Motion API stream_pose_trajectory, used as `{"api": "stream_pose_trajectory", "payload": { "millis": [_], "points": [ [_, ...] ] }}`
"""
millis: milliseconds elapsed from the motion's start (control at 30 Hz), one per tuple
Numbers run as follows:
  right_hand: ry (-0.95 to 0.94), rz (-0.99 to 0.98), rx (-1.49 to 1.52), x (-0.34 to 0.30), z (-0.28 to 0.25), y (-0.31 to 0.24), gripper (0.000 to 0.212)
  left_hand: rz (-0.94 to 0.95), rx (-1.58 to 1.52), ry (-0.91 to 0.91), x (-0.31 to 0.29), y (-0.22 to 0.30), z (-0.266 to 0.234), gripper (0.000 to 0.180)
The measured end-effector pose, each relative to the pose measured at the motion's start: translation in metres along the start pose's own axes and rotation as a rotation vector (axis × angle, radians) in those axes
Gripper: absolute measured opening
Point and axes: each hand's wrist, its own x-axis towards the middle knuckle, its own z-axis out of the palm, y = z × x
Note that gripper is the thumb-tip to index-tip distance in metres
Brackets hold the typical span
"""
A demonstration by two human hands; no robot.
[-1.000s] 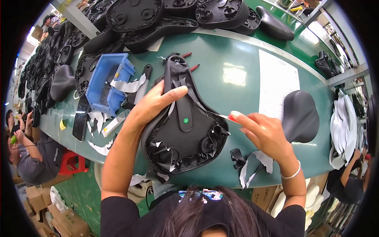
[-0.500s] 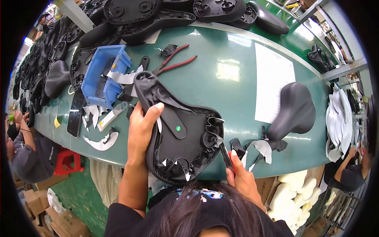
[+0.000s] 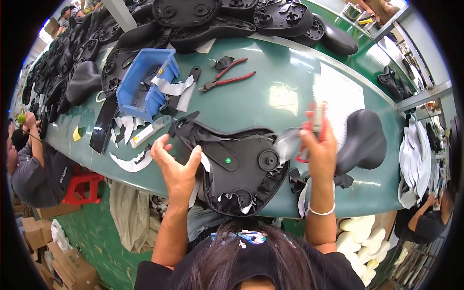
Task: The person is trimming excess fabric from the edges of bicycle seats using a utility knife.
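An upturned black bicycle saddle (image 3: 212, 179) lies at the table's front edge, its underside up and ragged cover edges showing around the rim. My left hand (image 3: 176, 166) is open beside its left side, fingers spread, the thumb close to the rim. My right hand (image 3: 320, 145) is raised to the right of the saddle, closed around a red-handled tool (image 3: 302, 156) smeared by motion; its working end cannot be made out. A blurred pale scrap (image 3: 288, 143) shows between the saddle and the right hand.
A blue bin (image 3: 145, 87) with scraps stands at left, near a utility knife (image 3: 151, 131) and red-handled cutting pliers (image 3: 227, 75). A finished-looking black saddle (image 3: 362, 140) sits at right by a paper sheet (image 3: 348, 92). Many saddles are piled behind; a co-worker (image 3: 36, 164) sits at far left.
My left hand has let go of the saddle and spread its fingers. The right hand has swung up and away with the red-handled tool. The saddle now lies turned and lower on the table.
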Motion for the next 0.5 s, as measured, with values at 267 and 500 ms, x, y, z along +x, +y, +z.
{"api": "stream_pose_trajectory", "payload": {
  "millis": [267,500],
  "points": [
    [-0.342,-0.07,0.001,-0.049,0.003,-0.045,0.044,0.855,0.057,-0.663,0.022,0.111,0.033,0.041],
    [-0.213,-0.455,-0.529,-0.058,-0.048,-0.001,0.048,0.555,-0.072,-0.878,0.042,0.103,0.057,0.021]
  ]
}}
